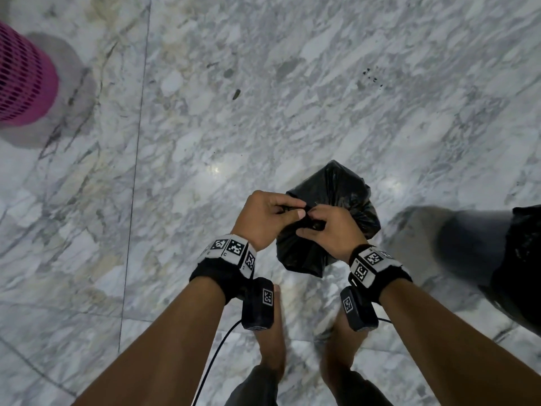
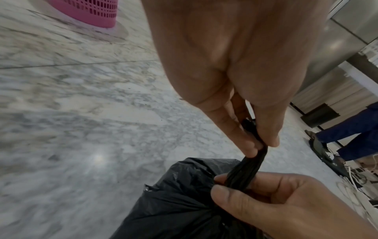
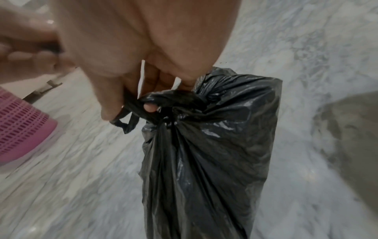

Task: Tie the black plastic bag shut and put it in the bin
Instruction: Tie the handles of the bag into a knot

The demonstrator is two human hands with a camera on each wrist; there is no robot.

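Note:
A filled black plastic bag [image 1: 330, 200] hangs above the marble floor, held between both hands. My left hand [image 1: 269, 218] pinches a twisted strip of the bag's top [image 2: 247, 171] between fingers and thumb. My right hand [image 1: 328, 230] grips the gathered neck [image 3: 174, 103] just below, one fingertip poking through a loop there. The bag's body [image 3: 208, 161] drops straight down under the right hand. A pink mesh bin [image 1: 23, 83] stands on the floor at the far left, well away from the bag.
My bare feet [image 1: 269, 341] stand on the marble floor [image 1: 234, 83] below the hands. A dark bag or garment [image 1: 521, 259] lies at the right edge. Another person's legs [image 2: 351, 129] and loose cables [image 2: 351, 174] are off to the right, near a metal cabinet [image 2: 347, 32].

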